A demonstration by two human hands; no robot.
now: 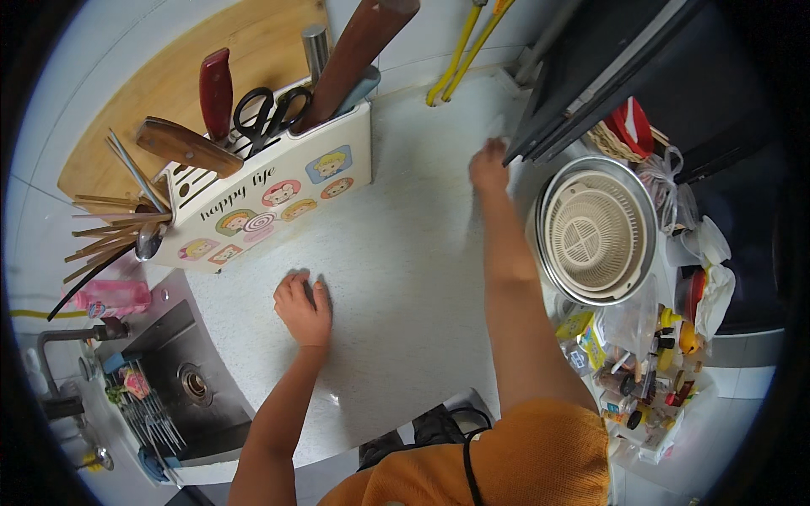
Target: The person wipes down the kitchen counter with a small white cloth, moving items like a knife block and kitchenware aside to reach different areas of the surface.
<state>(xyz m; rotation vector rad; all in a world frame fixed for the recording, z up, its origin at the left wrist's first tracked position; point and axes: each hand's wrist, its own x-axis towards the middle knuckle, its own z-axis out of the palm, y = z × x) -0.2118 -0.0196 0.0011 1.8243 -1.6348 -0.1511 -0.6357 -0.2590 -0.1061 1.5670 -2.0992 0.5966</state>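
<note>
Orange shirt (527, 455) lies nearest, and past it the pale table (405, 244) spreads before and rightward of the knife holder (283, 196). Just before the holder, the left hand (305, 310) rests on the table, fingers loose and released; right of it, the right hand (489, 169) is blurred, its fingers' grip unclear. Behind the holder stands a board (139, 97); nearer and leftward, a sink (221, 401).

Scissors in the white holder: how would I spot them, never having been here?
On the white countertop, beyond the left hand, stands a cartoon-decorated white knife holder. The scissors poke up from its top, between a red handle and a thick brown handle. Their black, double-looped shape sets them apart from those straight neighbours.
</note>
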